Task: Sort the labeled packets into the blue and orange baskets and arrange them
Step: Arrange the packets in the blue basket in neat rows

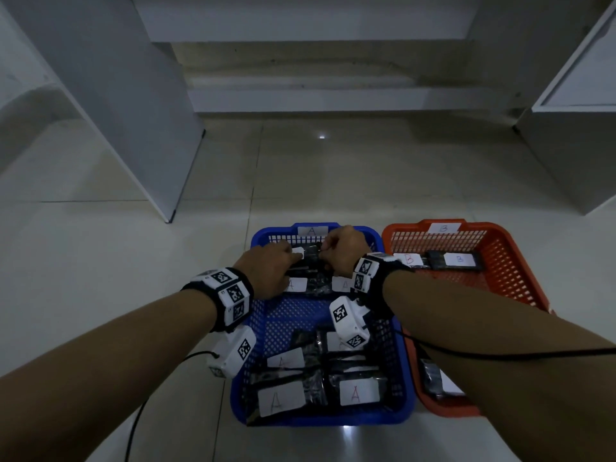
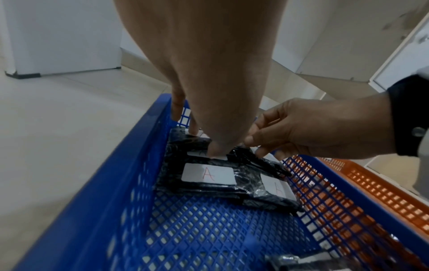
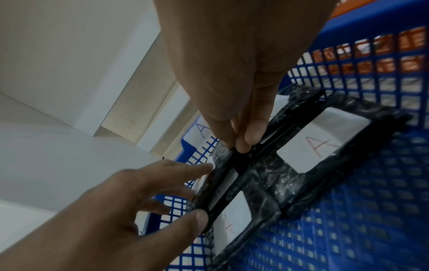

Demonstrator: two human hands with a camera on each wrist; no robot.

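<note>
- Where the blue basket (image 1: 256,378) sits on the tiled floor (image 1: 100,261), both hands reach into its far end, over a cluster of black plastic-wrapped packets with white "A" labels.
- The left hand (image 1: 270,273) is spread fairly wide: in the right wrist view its fingers (image 3: 185,168) are extended against the left edge of a far packet (image 3: 223,185), with the thumb (image 3: 192,220) at that packet's near edge, so the packet sits loosely between thumb and fingers.
- The right hand (image 1: 343,250) has its fingertips (image 3: 252,135) drawn together, pinching the black wrap where the far packets meet; exactly which packet it has hold of is hard to tell, as the wraps overlap there.
- Two more packets lie flat just nearer the person: one with a red "A" label (image 2: 209,174) on the left and one with an "A" label (image 2: 277,185) on the right, side by side and touching.
- At the basket's near end lies another group of A-labelled packets (image 1: 358,391).
- The orange basket (image 1: 520,281) stands just to the right of the blue one, with B-labelled packets (image 1: 458,260) lying at its far end.
- White cabinets (image 1: 110,105) stand on the floor, well beyond the baskets.
</note>
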